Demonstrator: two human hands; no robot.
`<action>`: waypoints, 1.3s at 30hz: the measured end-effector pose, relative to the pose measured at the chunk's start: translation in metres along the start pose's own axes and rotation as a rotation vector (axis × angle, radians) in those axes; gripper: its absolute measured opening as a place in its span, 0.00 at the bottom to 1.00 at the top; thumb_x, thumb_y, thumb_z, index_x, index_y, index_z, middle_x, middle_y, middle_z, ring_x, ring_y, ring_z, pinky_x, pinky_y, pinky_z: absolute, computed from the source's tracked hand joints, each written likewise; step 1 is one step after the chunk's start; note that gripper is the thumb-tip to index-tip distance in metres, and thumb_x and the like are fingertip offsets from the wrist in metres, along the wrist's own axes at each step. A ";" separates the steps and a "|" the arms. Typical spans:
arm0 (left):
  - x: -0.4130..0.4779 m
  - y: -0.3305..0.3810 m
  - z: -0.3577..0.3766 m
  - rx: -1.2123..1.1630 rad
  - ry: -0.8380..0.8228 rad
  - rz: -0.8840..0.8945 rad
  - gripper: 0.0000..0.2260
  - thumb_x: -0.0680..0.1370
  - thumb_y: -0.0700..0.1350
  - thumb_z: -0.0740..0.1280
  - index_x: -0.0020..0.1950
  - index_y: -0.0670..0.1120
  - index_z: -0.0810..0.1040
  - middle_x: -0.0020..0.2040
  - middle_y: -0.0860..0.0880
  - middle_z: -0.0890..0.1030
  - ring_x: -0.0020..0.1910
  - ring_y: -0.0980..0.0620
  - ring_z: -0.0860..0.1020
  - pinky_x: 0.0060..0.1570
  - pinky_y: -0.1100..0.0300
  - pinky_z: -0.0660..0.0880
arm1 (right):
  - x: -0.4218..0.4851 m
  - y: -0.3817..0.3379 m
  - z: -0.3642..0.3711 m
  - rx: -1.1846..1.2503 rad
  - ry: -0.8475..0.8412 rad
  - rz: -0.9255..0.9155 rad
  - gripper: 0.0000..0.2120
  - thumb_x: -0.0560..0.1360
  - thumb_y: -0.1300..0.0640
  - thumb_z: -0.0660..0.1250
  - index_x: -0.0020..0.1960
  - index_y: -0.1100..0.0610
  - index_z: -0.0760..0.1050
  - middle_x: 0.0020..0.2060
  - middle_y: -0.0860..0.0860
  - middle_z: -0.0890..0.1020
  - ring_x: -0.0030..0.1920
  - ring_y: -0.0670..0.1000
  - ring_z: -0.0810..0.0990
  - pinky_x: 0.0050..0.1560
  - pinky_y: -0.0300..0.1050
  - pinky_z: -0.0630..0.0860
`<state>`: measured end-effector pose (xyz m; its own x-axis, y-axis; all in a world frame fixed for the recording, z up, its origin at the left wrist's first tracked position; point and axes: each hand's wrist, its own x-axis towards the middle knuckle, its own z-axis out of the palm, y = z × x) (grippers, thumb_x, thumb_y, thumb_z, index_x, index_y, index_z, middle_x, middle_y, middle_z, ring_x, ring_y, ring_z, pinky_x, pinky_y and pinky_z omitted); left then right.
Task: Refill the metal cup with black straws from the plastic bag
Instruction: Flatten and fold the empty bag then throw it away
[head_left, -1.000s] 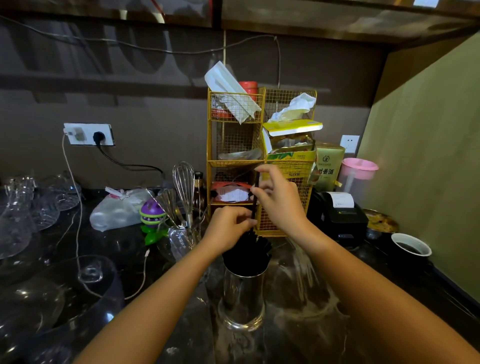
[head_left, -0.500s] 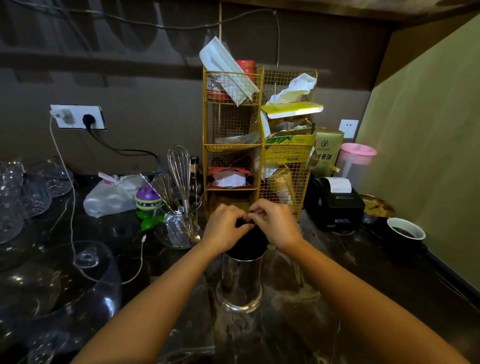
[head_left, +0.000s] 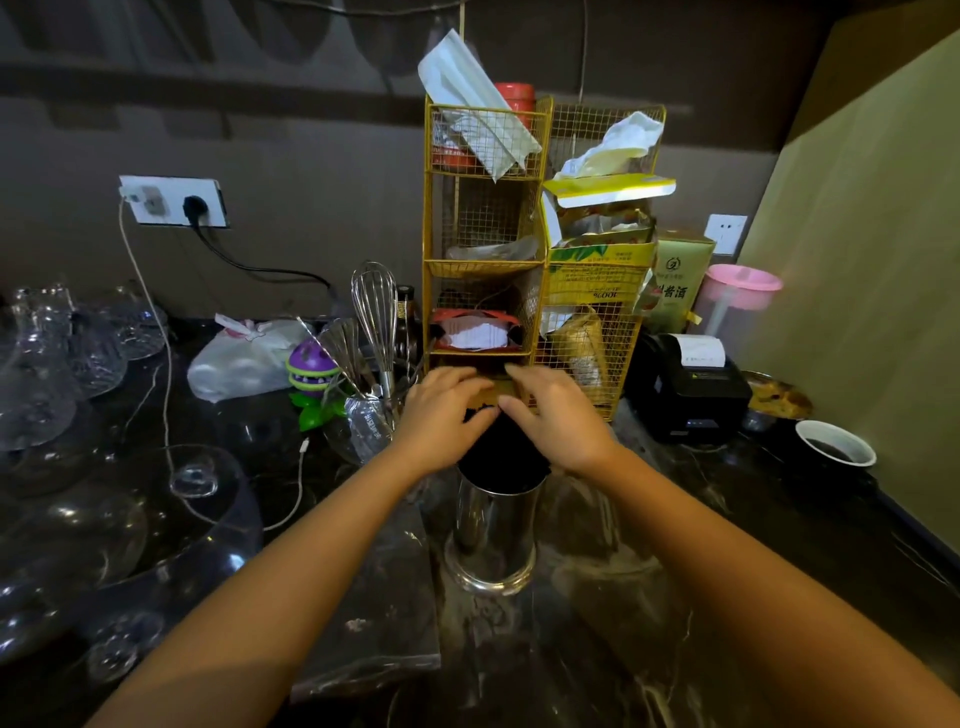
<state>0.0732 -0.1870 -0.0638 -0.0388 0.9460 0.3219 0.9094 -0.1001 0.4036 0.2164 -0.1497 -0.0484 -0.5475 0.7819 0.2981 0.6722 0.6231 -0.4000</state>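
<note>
- The left hand (head_left: 445, 413) lies palm-down over the left side of the bundle of black straws (head_left: 503, 451), fingers spread and curved around the tops, not clenched; it presses on them more than it grips.
- The right hand (head_left: 557, 415) mirrors it on the right side, fingers bent over the straw ends, thumb tip meeting the left hand above the middle of the bundle.
- Cupping from both sides probably serves to gather the ends and level them, so that the straws settle into the metal cup (head_left: 492, 535).
- The cup stands upright on the dark marble counter (head_left: 675, 649), directly under both hands, its rim just below the palms; the straws rise out of its mouth and fill it.
- A clear plastic bag (head_left: 379, 623) seems to lie flat on the counter just left of the cup's foot, under the left forearm, though the glare and dark stone make its edges hard to trace; it looks empty.
- The yellow wire rack (head_left: 485, 270) stands close behind the hands, apart from the cup.
- Judged from the full cup, the refill is nearly done.
</note>
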 end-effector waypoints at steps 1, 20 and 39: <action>-0.001 -0.003 -0.006 0.009 0.027 -0.006 0.19 0.77 0.51 0.59 0.68 0.49 0.66 0.72 0.45 0.64 0.72 0.46 0.58 0.70 0.48 0.56 | 0.002 -0.006 -0.003 -0.017 -0.010 -0.019 0.26 0.77 0.48 0.56 0.71 0.58 0.58 0.70 0.55 0.66 0.71 0.55 0.61 0.70 0.49 0.59; -0.154 -0.108 0.028 0.019 -0.145 -0.317 0.25 0.78 0.52 0.53 0.73 0.48 0.50 0.76 0.45 0.50 0.75 0.48 0.48 0.73 0.52 0.49 | -0.048 -0.056 0.127 0.016 -0.479 -0.288 0.34 0.78 0.44 0.49 0.72 0.57 0.34 0.75 0.53 0.37 0.74 0.48 0.35 0.74 0.44 0.39; -0.205 -0.147 0.063 0.184 -0.501 -0.334 0.25 0.79 0.52 0.53 0.73 0.54 0.46 0.77 0.44 0.45 0.75 0.47 0.43 0.73 0.48 0.45 | -0.101 0.012 0.169 -0.071 -0.766 -0.178 0.29 0.79 0.50 0.51 0.73 0.51 0.39 0.76 0.50 0.41 0.75 0.49 0.38 0.71 0.43 0.38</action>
<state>-0.0266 -0.3464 -0.2427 -0.1747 0.9513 -0.2540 0.9399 0.2380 0.2447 0.1954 -0.2242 -0.2296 -0.8234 0.4556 -0.3383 0.5582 0.7576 -0.3383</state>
